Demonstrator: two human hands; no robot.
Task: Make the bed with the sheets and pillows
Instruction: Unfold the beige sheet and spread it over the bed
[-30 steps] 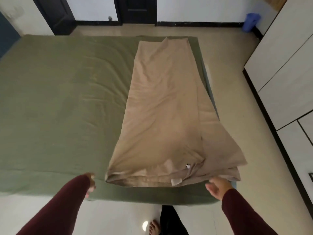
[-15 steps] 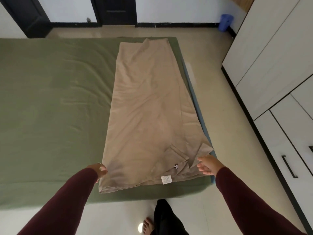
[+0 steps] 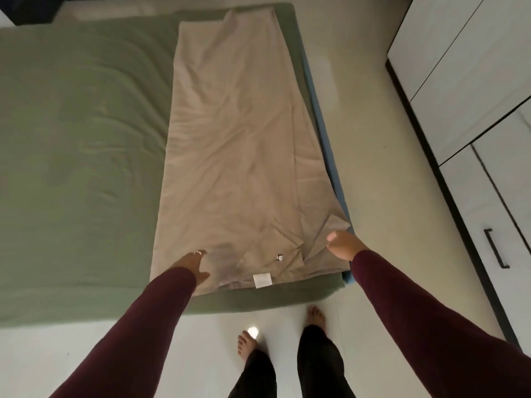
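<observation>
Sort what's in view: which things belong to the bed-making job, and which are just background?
Job:
- beige folded sheet, lying on the bed's right side
- green fitted sheet covering the mattress
- left hand resting on the beige sheet's near end
- right hand at its near right corner

Background:
- white wardrobe
- floor

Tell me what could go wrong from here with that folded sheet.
The beige sheet lies along the bed's right edge, so a pull could slide it onto the floor. Its near corner is folded and bunched by the right hand; spreading may trap creases. The left hand rests on it and could pin it.
</observation>
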